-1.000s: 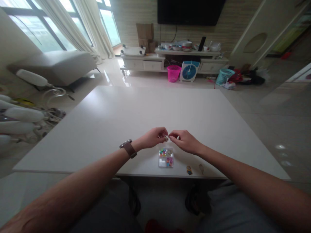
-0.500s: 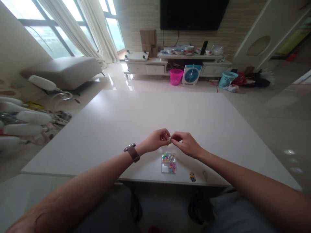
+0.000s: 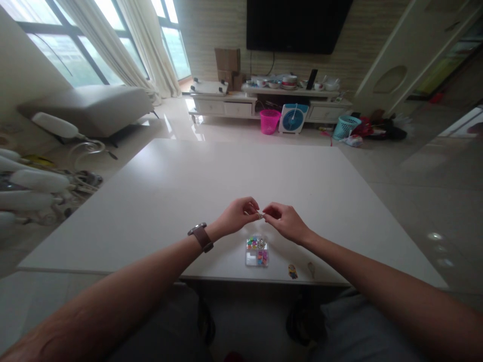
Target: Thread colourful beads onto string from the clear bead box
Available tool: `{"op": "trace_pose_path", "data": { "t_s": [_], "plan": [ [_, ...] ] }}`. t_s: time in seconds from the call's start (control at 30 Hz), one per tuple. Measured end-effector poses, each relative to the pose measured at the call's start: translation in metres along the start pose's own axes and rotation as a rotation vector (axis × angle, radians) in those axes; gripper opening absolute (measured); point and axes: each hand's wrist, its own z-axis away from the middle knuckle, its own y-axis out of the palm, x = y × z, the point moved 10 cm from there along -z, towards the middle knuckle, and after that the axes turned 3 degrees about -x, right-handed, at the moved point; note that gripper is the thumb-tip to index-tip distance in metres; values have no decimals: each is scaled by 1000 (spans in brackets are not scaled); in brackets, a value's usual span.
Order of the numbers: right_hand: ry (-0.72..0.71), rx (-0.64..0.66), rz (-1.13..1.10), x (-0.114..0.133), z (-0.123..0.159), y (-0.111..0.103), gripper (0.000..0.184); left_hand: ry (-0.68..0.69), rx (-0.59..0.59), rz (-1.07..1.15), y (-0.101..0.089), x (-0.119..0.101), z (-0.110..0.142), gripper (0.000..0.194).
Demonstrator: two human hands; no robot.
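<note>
My left hand (image 3: 238,216) and my right hand (image 3: 286,221) meet fingertip to fingertip above the white table (image 3: 181,191). Both are closed in a pinch on one tiny metallic piece (image 3: 260,215) between them; I cannot make out what it is. A brown watch sits on my left wrist. Just below the hands lies a small clear compartment box (image 3: 257,251) holding several coloured bits. To its right, near the table's front edge, lie a small yellow figure charm (image 3: 293,271) and a small pale piece (image 3: 311,268).
Beyond the table stand a low white TV cabinet (image 3: 241,103) with dishes on it, a pink basket (image 3: 269,121), a blue fan (image 3: 293,118) and a teal basket (image 3: 345,126). A grey couch (image 3: 86,103) is at the left, white chair parts at the far left.
The hands stay pinched together on the tiny piece, with only slight finger shifts. The view has wobbled a little with my head.
</note>
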Motion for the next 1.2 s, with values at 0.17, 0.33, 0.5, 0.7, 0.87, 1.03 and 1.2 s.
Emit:
{"op": "trace_pose_path", "data": {
  "t_s": [0.17,0.33,0.5,0.7,0.87,1.03,1.2],
  "plan": [
    [23,50,-122,0,-2,8,20,-71,19,98,3,7,1,21],
    [32,53,-108,-2,-4,12,17,-119,21,166,4,9,2,21],
    [50,32,-68,-4,-2,11,10,-136,85,170,12,5,5,26],
    [-31,44,-11,9,5,9,10,-192,144,167,19,9,10,28],
    [-60,101,-8,13,8,12,7,-200,235,134,27,9,13,30],
    [-25,181,28,6,6,22,5,-196,286,53,31,10,15,28],
    [16,235,-59,-4,6,30,9,-230,320,104,33,15,18,29]
  ]
}}
